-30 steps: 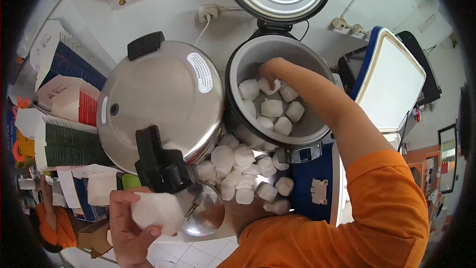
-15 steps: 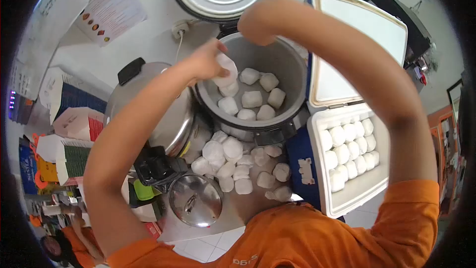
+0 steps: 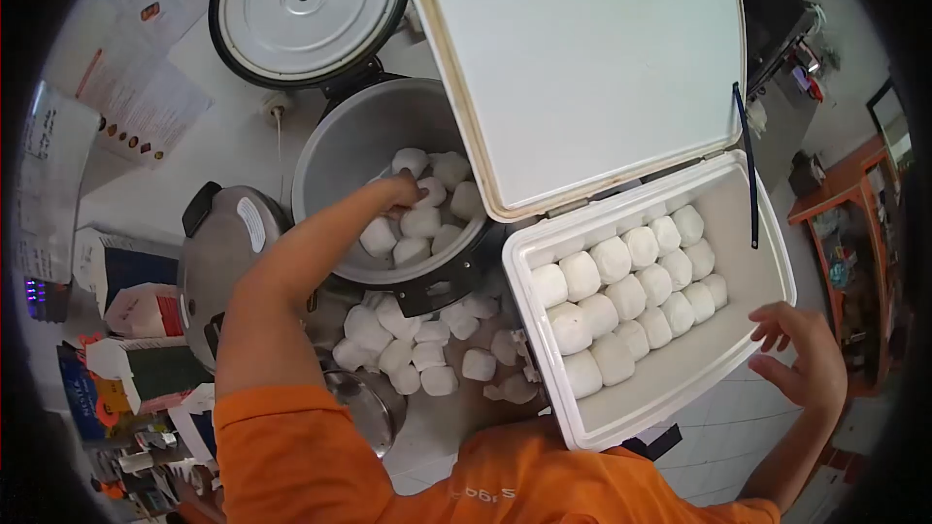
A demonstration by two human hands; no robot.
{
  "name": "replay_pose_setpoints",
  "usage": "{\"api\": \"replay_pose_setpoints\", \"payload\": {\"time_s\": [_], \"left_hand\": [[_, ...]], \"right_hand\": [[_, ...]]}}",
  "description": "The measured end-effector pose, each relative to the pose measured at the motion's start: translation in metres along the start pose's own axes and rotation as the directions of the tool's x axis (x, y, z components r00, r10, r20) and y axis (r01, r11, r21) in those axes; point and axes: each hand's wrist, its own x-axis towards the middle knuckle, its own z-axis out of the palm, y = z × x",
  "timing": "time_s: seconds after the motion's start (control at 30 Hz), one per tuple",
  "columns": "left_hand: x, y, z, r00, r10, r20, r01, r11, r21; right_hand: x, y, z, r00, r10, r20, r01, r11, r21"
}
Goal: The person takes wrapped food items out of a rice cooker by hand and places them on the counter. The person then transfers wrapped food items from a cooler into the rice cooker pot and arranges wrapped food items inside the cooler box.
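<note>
My left hand [image 3: 406, 190] reaches down inside a large grey metal pot [image 3: 325, 150], its fingers closed on a white rounded packet [image 3: 430, 192]. Several similar white packets lie in the bottom around it. At the right side of an open white cooler box [image 3: 670, 398], my right hand [image 3: 804, 354] hangs with its fingers apart and nothing in them. Rows of white rounded packets [image 3: 627, 296] fill the cooler's far and left parts. More white wrapped packets [image 3: 388, 335] are heaped on the counter in front of the pot.
The cooler's lid [image 3: 592, 68] stands raised behind it, and the pot's round lid [image 3: 309, 10] is tipped back. Left of the pot is a second metal cooker [image 3: 228, 252]. A steel lid [image 3: 364, 408] lies near my left sleeve. Printed cartons [image 3: 146, 320] stand at far left.
My view has swung right. My left hand, earlier holding a white packet near the pot's rim, is now lower among the packets. My right hand has moved from above the pot to the cooler's right side.
</note>
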Motion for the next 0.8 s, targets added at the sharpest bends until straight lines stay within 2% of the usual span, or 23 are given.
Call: {"api": "replay_pose_setpoints", "payload": {"time_s": [0.03,0.07,0.1,0.17,0.3,0.47,0.6,0.8], "left_hand": [[0.021,-0.007,0.003,0.992,0.108,-0.058,-0.086,0.948,0.306],[0.042,-0.013,0.006,0.971,0.226,-0.077,-0.14,0.801,0.582],[0.064,-0.012,0.002,0.963,0.255,-0.091,-0.153,0.791,0.593],[0.064,0.013,-0.015,0.957,0.279,-0.075,-0.213,0.858,0.468],[0.06,0.066,-0.01,0.937,0.337,0.085,-0.347,0.882,0.318],[0.055,0.084,0.006,0.931,0.308,0.193,-0.358,0.874,0.33],[0.047,0.084,0.014,0.929,0.295,0.222,-0.359,0.86,0.363],[0.038,0.079,0.019,0.928,0.3,0.222,-0.368,0.838,0.403]], "right_hand": [[-0.008,0.015,0.004,1.0,0.019,-0.008,-0.019,1.0,0.019],[-0.013,0.027,0.009,0.999,0.038,-0.012,-0.037,0.999,0.033],[-0.017,0.036,0.012,0.998,0.056,-0.013,-0.056,0.997,0.044],[-0.022,0.047,0.019,0.996,0.059,-0.062,-0.054,0.995,0.079],[-0.028,0.066,0.037,0.989,0.057,-0.139,-0.019,0.966,0.259],[-0.044,0.094,0.049,0.984,0.113,-0.137,-0.067,0.95,0.305],[-0.049,0.103,0.051,0.982,0.142,-0.126,-0.08,0.912,0.402],[-0.053,0.115,0.056,0.976,0.165,-0.144,-0.083,0.887,0.454]]}}
